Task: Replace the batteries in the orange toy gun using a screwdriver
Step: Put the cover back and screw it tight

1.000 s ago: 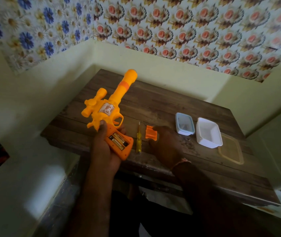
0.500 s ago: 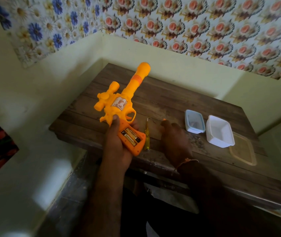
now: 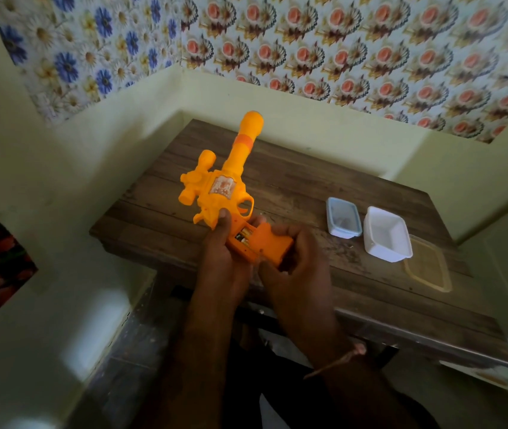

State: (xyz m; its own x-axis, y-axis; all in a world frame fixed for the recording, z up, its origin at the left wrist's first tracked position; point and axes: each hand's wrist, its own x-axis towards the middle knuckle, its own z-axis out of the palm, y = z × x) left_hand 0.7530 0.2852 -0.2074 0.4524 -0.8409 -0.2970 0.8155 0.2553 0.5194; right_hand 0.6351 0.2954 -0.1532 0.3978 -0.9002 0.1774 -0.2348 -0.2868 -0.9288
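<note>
Battery cover being refitted to the toy gun.
At frame centre, above the tabletop, the left hand grips the gun; the right hand, a second ago on the tabletop, now grasps the cover half over the batteries; screwing likely follows.

Two small tubs and a lid sit on the table.

Lighting dim and uneven. Both hands and forearms are underexposed, nearly silhouetted, detail lost. Bright patch of light on the left wall. Orange toy gun is the best-lit item. Wide-angle distortion bends wall lines at the edges; corners soft, slightly blurred.
</note>
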